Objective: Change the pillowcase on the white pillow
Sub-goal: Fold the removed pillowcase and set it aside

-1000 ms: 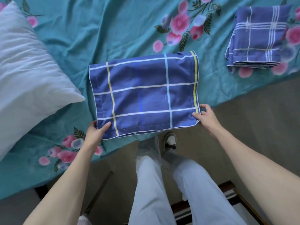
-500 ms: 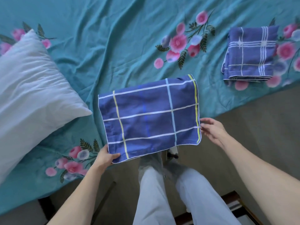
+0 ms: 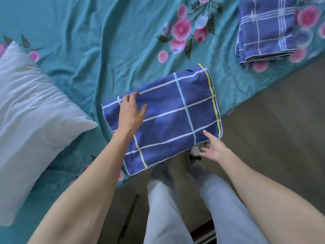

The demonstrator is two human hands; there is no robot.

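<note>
Head view: the folded blue plaid pillowcase [image 3: 168, 117] lies flat at the near edge of the bed [image 3: 98, 41], its near corner overhanging the floor, with the bare white pillow [image 3: 33, 120] just to its left. The left hand [image 3: 131, 112] rests palm down on it, fingers straight, holding nothing. The right hand [image 3: 213, 147] hovers spread by its near right corner, and a second folded plaid cloth [image 3: 266, 29] lies well apart.

No readable text, label, brand, number or sign on any surface in view.
</note>
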